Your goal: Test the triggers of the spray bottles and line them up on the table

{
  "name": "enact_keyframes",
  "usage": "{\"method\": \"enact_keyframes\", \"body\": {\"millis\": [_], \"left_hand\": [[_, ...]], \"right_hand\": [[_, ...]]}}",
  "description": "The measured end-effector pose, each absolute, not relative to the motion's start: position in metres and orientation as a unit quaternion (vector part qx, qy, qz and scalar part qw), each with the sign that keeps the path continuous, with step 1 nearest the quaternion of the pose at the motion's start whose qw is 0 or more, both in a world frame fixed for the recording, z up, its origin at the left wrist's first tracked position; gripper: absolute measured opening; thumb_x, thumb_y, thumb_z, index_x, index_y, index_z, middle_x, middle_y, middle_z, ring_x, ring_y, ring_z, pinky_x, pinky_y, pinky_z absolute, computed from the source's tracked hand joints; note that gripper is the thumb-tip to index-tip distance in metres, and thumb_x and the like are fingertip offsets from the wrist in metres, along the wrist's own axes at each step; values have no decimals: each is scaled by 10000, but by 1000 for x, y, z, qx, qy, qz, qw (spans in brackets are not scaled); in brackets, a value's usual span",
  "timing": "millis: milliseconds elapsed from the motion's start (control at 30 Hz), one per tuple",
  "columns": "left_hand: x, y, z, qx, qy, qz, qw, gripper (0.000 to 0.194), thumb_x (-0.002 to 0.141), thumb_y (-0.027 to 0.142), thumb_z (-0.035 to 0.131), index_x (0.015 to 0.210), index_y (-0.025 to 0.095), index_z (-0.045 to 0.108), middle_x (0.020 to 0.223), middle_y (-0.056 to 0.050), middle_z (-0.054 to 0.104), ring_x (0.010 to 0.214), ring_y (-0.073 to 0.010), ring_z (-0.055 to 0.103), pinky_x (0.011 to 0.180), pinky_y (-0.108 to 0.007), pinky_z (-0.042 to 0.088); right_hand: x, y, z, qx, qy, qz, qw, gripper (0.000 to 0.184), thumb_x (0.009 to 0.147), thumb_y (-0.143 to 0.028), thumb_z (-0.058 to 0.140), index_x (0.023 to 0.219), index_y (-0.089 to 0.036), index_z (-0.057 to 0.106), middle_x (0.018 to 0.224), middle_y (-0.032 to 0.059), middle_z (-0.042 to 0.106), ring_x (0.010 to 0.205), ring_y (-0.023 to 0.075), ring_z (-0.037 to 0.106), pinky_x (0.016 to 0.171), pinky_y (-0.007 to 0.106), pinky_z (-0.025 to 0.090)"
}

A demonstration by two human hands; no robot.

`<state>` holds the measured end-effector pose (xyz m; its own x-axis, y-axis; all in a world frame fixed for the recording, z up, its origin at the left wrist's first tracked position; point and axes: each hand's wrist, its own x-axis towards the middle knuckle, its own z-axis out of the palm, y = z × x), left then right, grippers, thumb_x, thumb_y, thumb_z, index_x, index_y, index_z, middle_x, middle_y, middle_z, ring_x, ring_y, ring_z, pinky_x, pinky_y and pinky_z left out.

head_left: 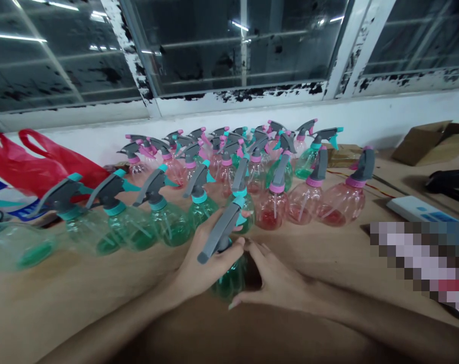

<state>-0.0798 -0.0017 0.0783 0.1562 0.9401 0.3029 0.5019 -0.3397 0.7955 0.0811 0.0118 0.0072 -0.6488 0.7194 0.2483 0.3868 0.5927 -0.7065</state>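
A green spray bottle (229, 278) with a grey trigger head and a turquoise nozzle stands near me at the front of the table, its head tilted. My left hand (210, 258) is closed around its neck, just under the trigger head. From the right side, my right hand (278, 275) curves about the bottle's body, thumb low and fingertips up near my left thumb. A dark gap shows between the right palm and the bottle. Right behind is another green spray bottle (244, 205), partly hidden by my left hand.
Green spray bottles (172, 225) line the left front, pink ones (303, 202) the right. Several more crowd behind. A red plastic bag (58, 162) lies at left. To the right are a cardboard box (428, 141), a white device (421, 208), a black object (449, 178) and a pixelated patch.
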Motion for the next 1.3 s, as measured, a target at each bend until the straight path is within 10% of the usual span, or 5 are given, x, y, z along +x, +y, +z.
{"method": "enact_keyframes", "body": {"millis": [433,600,867,1300], "left_hand": [[-93,0,89,724,505,406,238,420,678,92,490,1051,244,610,901,-11,656,820,-190,642,667,-264,510],[-95,-1,89,720,531,380,237,439,687,135,487,1100,234,598,792,3,643,482,-137,527,507,-272,464],[-93,0,87,726,523,385,225,500,667,104,478,1123,269,599,804,15,648,480,-126,506,585,-278,488],[-95,-1,90,719,509,399,252,424,658,112,491,1028,268,630,868,14,656,783,-171,631,765,-293,503]], "right_hand": [[131,31,-26,-313,-908,207,185,661,816,-580,526,1351,-212,400,1421,86,416,1318,233,343,1071,434,326],[130,29,-22,-322,-908,204,177,608,832,-556,520,1338,-230,433,1436,68,402,1321,239,343,1069,439,333],[132,31,-23,-321,-907,206,175,593,855,-524,508,1357,-223,411,1423,59,424,1322,226,345,1077,435,328],[132,30,-20,-334,-900,220,173,577,855,-516,513,1361,-262,405,1424,36,425,1317,225,354,1080,436,323]]}}
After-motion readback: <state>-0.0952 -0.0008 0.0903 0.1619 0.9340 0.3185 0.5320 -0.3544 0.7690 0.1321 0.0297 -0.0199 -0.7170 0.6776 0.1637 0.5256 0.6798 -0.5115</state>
